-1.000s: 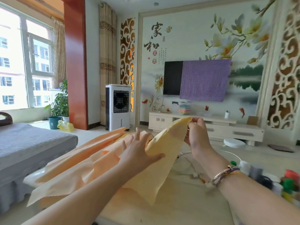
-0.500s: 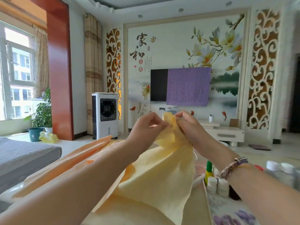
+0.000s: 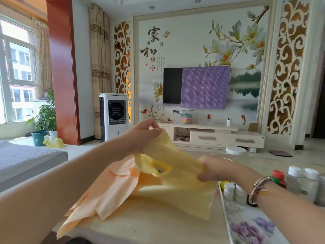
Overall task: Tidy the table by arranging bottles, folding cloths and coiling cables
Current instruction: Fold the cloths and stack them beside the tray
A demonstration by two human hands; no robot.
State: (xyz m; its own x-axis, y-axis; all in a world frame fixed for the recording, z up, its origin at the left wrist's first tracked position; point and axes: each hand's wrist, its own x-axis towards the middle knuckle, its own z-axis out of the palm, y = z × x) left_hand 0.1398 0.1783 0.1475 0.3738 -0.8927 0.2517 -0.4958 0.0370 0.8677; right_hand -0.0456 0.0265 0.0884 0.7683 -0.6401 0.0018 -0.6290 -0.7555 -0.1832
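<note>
The yellow cloth (image 3: 175,176) is held up over the table (image 3: 149,224), stretched between both hands. Its lower part hangs down and lies on the table top. The left hand (image 3: 140,136) is the higher one and pinches the top corner of the cloth between the thumb and the fingers. The right hand (image 3: 211,169) is lower and to the right, with its fingers curled around the gathered edge of the same cloth. The cloth runs in a slope from the left hand down to the right hand, and a small fold opens in the middle of it.

Under the yellow cloth, to the left, an orange cloth (image 3: 105,192) lies spread on the table, and one corner of it reaches over the near edge. On the right wrist sits a bracelet (image 3: 258,189).

At the right of the table is a tray (image 3: 246,224) with purple flowers painted on it. Small white bottles (image 3: 234,191) stand at its far end, just beside the right forearm. Behind them is a bottle with a red cap (image 3: 278,176), and 2 clear bottles with white caps (image 3: 302,180) stand further right.
</note>
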